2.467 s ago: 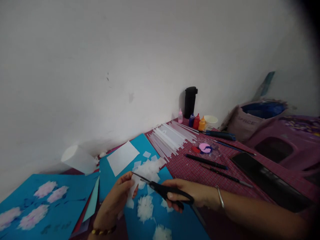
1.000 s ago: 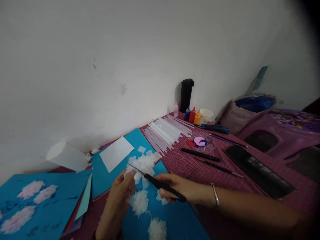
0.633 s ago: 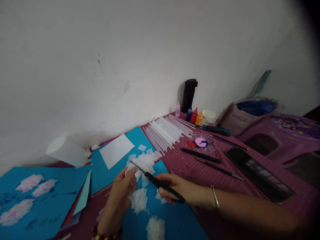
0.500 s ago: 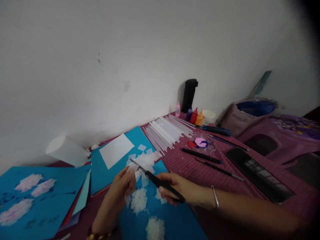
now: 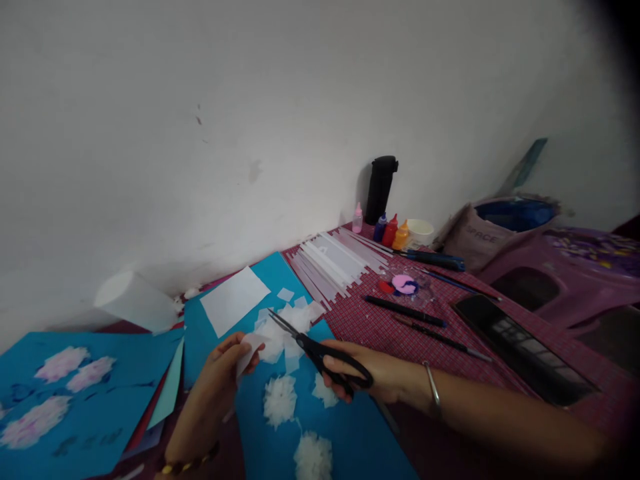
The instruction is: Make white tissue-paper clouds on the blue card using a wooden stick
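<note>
Black-handled scissors (image 5: 320, 353) are in my right hand (image 5: 347, 367), their blades slightly parted and pointing up and left. My left hand (image 5: 227, 367) pinches a white paper strip (image 5: 250, 348) just left of the blades, apart from them. Beneath the blades, a heap of small white paper squares (image 5: 290, 327) lies on blue sheets. On the nearer blue sheet (image 5: 360, 440) sit ruffled white paper flowers, one (image 5: 280, 400) below the heap, another (image 5: 314, 457) at the bottom edge and a third (image 5: 325, 392) partly behind my right hand.
A white sheet (image 5: 235, 300) lies behind the heap. White paper strips (image 5: 335, 263) spread at the back. On the right are paint bottles (image 5: 390, 231), a black flask (image 5: 381, 190), pens (image 5: 405, 311) and a phone (image 5: 520, 350). A flower picture (image 5: 120, 373) lies at left.
The scissors have come away from the paper in my left hand and their blades have parted. My left hand has moved a little left and down with the strip.
</note>
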Motion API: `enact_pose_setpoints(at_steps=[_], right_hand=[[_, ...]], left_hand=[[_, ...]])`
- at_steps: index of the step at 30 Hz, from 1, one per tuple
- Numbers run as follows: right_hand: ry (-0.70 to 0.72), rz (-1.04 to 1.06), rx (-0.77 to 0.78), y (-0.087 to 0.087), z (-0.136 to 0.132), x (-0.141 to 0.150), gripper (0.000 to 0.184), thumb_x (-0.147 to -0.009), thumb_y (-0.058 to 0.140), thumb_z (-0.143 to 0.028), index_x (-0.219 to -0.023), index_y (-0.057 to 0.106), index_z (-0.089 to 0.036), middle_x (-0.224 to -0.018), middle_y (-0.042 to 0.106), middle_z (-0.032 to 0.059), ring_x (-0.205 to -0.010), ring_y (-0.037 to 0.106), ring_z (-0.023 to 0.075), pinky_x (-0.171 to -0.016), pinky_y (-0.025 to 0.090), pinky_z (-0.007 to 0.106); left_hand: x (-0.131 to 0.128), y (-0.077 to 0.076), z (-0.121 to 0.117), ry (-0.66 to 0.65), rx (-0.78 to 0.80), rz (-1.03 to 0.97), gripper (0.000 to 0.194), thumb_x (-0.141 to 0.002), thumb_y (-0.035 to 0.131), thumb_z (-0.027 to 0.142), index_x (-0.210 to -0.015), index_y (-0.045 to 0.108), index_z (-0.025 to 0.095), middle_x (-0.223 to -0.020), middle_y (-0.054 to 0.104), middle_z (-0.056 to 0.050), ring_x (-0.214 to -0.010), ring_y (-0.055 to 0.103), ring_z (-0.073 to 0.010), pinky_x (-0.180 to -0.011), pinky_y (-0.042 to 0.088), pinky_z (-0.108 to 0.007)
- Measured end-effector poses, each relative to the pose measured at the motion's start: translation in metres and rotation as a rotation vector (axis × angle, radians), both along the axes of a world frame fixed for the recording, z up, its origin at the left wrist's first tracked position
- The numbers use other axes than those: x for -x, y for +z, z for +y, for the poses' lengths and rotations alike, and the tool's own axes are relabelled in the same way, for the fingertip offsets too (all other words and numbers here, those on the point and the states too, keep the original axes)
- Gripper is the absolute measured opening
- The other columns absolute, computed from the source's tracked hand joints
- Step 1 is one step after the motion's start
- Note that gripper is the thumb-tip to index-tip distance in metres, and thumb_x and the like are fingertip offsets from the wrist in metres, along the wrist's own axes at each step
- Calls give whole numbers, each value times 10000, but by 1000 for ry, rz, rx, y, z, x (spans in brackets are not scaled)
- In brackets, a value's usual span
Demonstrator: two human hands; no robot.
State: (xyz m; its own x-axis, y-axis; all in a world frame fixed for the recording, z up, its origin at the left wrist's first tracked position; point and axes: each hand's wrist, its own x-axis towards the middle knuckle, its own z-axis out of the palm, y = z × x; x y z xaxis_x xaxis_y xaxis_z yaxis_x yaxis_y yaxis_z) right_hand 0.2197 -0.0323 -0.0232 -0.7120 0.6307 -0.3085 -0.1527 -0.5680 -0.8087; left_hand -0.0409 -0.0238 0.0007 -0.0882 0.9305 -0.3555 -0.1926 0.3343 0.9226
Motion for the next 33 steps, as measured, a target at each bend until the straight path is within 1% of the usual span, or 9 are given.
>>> enact_pose_setpoints(at_steps=[2, 4, 7, 10, 13, 17, 23, 28, 33], right_hand=[[27, 11, 10, -3, 0, -1, 572, -685, 723, -605, -929, 466, -157, -728, 551, -27, -528, 514, 55, -468, 379, 193], [57, 18, -4, -4, 0, -2, 558, -704, 712, -597, -937, 471, -151, -738, 552, -22, -547, 522, 60, -492, 391, 199], [120, 17, -58, -3, -1, -4, 557, -723, 695, -597, -962, 487, -138, -769, 552, -13, -576, 525, 57, -527, 398, 206], [149, -3, -102, 4, -2, -5, 584, -712, 693, -612, -973, 493, -130, -783, 549, -9, -593, 524, 56, -549, 398, 210], [138, -46, -113, 10, -2, -4, 625, -677, 704, -634, -986, 493, -133, -756, 532, -25, -592, 513, 60, -555, 399, 214], [135, -93, -152, 14, -2, -3, 619, -691, 706, -615, -1038, 508, -143, -722, 499, -50, -582, 497, 59, -549, 395, 210], [99, -90, -179, 13, -3, -2, 610, -678, 710, -624, -1008, 513, -151, -686, 500, -59, -521, 464, 41, -500, 376, 194], [68, -109, -180, 8, -3, 0, 575, -678, 711, -615, -957, 516, -152, -642, 493, -71, -470, 447, 33, -447, 358, 179], [36, -138, -131, 1, -1, 2, 575, -709, 687, -606, -1022, 499, -163, -650, 519, -68, -419, 438, 32, -398, 359, 180]], left_hand=[[0, -1, 0, 48, -16, -4, 220, -617, 761, 267, -648, 564, 176, -609, 629, 5, -571, 559, -125, -538, 416, -228], [-2, -2, 0, 90, -45, -9, 231, -645, 762, 311, -706, 574, 190, -616, 612, 35, -543, 533, -103, -539, 416, -224], [-5, -3, -1, 105, -68, 1, 259, -656, 765, 348, -698, 557, 201, -586, 571, 59, -537, 520, -98, -560, 426, -225], [-6, -3, -2, 38, -38, 38, 241, -643, 772, 319, -666, 572, 187, -601, 593, 32, -560, 533, -115, -569, 428, -234], [-7, -4, -2, -43, -21, 94, 228, -645, 759, 297, -603, 571, 174, -566, 585, 14, -551, 514, -120, -550, 403, -227], [-9, -7, -3, -90, -42, 170, 242, -654, 733, 318, -567, 558, 176, -535, 556, 18, -526, 471, -112, -511, 346, -212], [-16, -7, -5, -106, -56, 250, 244, -650, 709, 335, -548, 554, 176, -515, 527, 32, -462, 380, -83, -465, 279, -204], [-18, -7, -4, -120, -33, 257, 209, -650, 700, 323, -572, 577, 175, -496, 519, 32, -445, 389, -82, -450, 276, -207], [-9, -3, -4, -189, 57, 155, 159, -644, 700, 301, -665, 602, 177, -563, 609, -8, -451, 477, -118, -449, 338, -231]])
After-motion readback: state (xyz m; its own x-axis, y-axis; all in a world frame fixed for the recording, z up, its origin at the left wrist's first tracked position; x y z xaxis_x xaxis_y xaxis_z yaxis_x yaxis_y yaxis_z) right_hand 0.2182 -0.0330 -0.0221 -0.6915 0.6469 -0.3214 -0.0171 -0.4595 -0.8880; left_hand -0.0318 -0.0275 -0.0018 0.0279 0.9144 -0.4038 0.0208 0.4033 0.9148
